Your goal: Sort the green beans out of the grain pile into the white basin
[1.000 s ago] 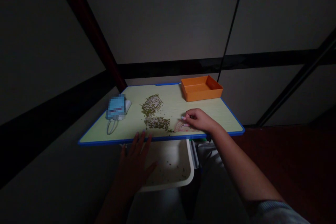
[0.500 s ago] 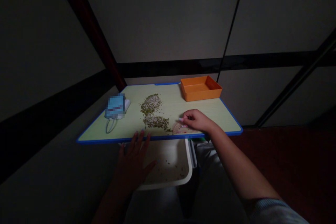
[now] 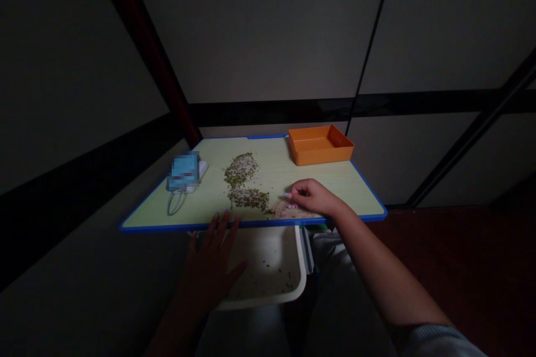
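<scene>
My right hand (image 3: 312,195) is closed with fingertips pinched together, low over the front of the board. A small pale tip shows at the fingers; whether it is a nail or a held thing I cannot make out. Under the fingers lies a clear, rounded protractor-like piece (image 3: 281,210) with reddish marks. To their left, small green beans or grains (image 3: 241,169) mixed with pale ones lie spread in two joined patches. My left hand (image 3: 213,256) is open, its fingers spread over the board's front edge, above a white bin (image 3: 268,268) holding scattered dark bits.
An orange open tray (image 3: 322,155) stands at the back right of the pale, blue-edged board (image 3: 218,217). At the left lie a blurred-out blue item (image 3: 184,172) and a grey cord loop (image 3: 175,203). Dark wall panels (image 3: 268,39) rise behind.
The whole view has shifted slightly, so the board sits a little lower. Both hands keep nearly the same places and poses; the beans look unchanged.
</scene>
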A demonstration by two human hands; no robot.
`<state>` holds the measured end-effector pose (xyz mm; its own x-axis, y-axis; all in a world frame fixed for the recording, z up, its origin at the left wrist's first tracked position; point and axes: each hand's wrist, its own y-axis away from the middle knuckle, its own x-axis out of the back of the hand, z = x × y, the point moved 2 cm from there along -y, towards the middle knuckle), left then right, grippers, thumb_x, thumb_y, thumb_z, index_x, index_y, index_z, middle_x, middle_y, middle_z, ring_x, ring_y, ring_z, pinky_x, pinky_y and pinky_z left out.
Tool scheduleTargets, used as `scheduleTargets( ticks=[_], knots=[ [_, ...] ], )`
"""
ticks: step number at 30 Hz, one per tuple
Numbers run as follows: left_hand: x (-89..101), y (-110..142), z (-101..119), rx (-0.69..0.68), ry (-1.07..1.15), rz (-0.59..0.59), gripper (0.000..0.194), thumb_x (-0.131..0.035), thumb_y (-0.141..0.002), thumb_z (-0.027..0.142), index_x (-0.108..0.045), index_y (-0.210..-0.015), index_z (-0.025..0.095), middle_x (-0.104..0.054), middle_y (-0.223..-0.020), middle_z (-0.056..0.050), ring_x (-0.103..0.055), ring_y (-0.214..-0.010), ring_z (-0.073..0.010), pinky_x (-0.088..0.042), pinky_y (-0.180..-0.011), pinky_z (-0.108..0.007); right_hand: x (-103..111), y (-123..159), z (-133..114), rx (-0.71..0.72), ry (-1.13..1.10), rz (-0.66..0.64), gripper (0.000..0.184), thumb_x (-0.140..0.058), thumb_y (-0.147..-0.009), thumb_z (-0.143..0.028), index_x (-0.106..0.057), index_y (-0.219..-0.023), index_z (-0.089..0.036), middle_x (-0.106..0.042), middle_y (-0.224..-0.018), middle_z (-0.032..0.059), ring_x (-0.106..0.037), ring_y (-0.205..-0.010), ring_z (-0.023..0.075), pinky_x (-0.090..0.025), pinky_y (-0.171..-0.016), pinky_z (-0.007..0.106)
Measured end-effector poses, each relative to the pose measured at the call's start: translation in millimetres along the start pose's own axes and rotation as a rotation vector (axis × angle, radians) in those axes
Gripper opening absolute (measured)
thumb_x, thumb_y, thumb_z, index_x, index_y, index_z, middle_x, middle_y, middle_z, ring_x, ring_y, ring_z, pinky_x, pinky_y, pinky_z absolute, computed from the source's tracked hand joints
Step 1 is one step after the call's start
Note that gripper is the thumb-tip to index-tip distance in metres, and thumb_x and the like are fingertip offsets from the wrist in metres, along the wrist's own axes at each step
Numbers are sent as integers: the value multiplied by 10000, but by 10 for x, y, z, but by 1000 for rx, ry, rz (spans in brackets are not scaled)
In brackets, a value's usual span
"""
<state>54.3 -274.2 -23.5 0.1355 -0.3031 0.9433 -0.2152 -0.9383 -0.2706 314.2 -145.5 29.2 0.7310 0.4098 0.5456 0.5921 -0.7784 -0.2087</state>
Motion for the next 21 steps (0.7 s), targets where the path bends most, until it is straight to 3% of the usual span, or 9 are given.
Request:
scheduleTargets(
  ticks=[14,21],
  knots=[
    [-22,-2,-2,-7,-10,7,786,-482,-821,525,-205,-1494,229,-235,-1562,-121,-237,-1437,-330,-245,-1077,-633,-98,-114,-42,63,175,61,342,-544,-847,-310,-428,-550,-186,-413,-540,-49,-359,-536,85,-231,-540,231],
    [-30,13,-10,-35,-26,54,804,-463,-829,546,-176,-1500,208,-223,-1566,-126,-232,-1437,-338,-267,-1067,-628,-142,-153,-33,56,148,40,345,-539,-851,-318,-425,-552,-191,-414,-523,-50,-353,-519,86,-229,-532,233]
  ],
)
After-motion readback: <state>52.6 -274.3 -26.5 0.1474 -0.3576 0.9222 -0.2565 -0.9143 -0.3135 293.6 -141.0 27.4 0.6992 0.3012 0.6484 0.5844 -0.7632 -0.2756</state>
